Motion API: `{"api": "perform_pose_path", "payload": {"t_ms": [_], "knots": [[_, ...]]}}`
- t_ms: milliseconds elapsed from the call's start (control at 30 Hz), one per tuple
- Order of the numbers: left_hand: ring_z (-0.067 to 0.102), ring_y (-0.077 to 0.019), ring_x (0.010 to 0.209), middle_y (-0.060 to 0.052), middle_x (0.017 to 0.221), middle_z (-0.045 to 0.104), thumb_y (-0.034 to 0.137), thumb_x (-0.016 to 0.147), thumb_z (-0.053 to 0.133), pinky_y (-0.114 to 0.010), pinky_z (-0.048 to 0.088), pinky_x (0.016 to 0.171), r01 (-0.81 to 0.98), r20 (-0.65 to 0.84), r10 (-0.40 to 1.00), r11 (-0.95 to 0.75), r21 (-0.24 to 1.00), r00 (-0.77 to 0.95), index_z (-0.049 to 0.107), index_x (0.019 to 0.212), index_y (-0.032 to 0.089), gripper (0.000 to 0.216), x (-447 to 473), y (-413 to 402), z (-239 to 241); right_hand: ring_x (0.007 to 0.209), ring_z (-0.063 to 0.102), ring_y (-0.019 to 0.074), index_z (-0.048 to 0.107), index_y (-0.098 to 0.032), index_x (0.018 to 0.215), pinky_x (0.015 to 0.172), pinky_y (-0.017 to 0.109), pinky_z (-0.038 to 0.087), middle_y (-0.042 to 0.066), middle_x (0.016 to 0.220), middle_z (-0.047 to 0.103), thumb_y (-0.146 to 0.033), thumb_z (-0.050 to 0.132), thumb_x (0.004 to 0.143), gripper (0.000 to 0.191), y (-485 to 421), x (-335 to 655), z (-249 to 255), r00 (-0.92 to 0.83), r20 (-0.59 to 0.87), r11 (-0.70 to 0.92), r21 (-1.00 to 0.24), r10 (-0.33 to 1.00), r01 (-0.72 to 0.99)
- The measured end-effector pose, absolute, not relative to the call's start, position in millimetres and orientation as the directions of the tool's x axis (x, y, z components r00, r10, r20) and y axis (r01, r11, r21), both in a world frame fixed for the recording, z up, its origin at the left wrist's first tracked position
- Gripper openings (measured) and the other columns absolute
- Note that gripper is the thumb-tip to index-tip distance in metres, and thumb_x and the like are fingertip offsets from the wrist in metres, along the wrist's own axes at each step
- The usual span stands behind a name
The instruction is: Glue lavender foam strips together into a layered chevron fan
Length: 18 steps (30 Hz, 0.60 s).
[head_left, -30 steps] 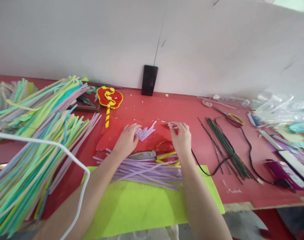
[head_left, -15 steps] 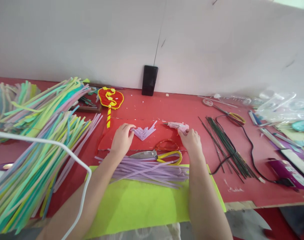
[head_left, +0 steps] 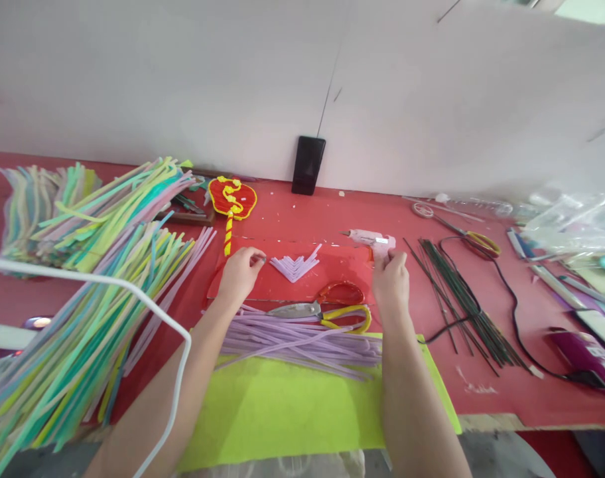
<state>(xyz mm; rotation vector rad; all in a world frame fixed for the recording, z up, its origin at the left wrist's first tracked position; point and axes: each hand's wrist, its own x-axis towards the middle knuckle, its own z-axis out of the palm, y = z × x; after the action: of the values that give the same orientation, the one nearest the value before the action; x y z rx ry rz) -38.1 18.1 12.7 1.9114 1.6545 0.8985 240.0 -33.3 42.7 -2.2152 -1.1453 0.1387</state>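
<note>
The lilac V [head_left: 295, 267] is made of thin strips nested side by side, its point aimed at the surface's front edge and its arms at the back edge; the right arm ends in one longer strip. It lies on the red board [head_left: 345, 265], about midway between the board's left and right edges.

The glue gun [head_left: 377, 241] is pale pink with a dark tip pointing left. It sits at the board's back right corner, its grip in the right hand [head_left: 392, 282].
</note>
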Motion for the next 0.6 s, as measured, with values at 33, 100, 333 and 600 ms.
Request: {"api": "perform_pose_path", "payload": {"t_ms": [33,100,333,600], "knots": [[0.061,-0.0157,0.076,-0.004,0.084,0.066,0.011,0.077,0.056,-0.028,0.047,0.076,0.684,0.177,0.982,-0.176,0.708,0.069,0.063,0.085,0.017,0.012,-37.6,17.8,12.5,0.086,0.061,0.0289,0.045,-0.018,0.106,0.066,0.036,0.042,0.015,0.096,0.064,-0.050,0.034,0.085,0.040,-34.5,233.4,45.9,0.584,0.207,-0.368,-0.602,0.785,0.709],[0.061,-0.0154,0.075,-0.004,0.083,0.066,0.011,0.076,0.057,-0.027,0.047,0.075,0.681,0.173,0.982,-0.179,0.710,0.077,0.063,0.083,0.017,0.011,-36.1,16.9,11.8,0.086,0.061,0.0279,0.045,-0.019,0.105,0.066,0.034,0.042,0.014,0.096,0.064,-0.052,0.033,0.085,0.040,-36.3,218.7,48.6,0.509,0.221,-0.277,-0.629,0.832,0.726],[0.061,-0.0150,0.073,-0.003,0.080,0.065,0.017,0.076,0.061,-0.026,0.046,0.070,0.678,0.168,0.983,-0.176,0.714,0.078,0.063,0.082,0.018,0.006,-31.8,14.5,9.8,0.084,0.062,0.0262,0.044,-0.021,0.107,0.062,0.032,0.043,0.010,0.102,0.063,-0.057,0.055,0.071,0.052,-36.8,183.1,35.8,0.276,0.076,-0.188,-0.561,0.958,0.806],[0.060,-0.0141,0.071,-0.002,0.078,0.062,0.016,0.076,0.059,-0.025,0.047,0.068,0.700,0.199,0.973,-0.226,0.678,0.121,0.064,0.083,0.019,0.009,-30.0,13.1,9.2,0.089,0.062,0.0251,0.045,-0.021,0.110,0.063,0.031,0.045,0.010,0.112,0.060,-0.041,0.054,0.075,0.041,-38.2,178.8,35.3,0.204,0.080,-0.153,-0.419,0.976,0.895]]}}
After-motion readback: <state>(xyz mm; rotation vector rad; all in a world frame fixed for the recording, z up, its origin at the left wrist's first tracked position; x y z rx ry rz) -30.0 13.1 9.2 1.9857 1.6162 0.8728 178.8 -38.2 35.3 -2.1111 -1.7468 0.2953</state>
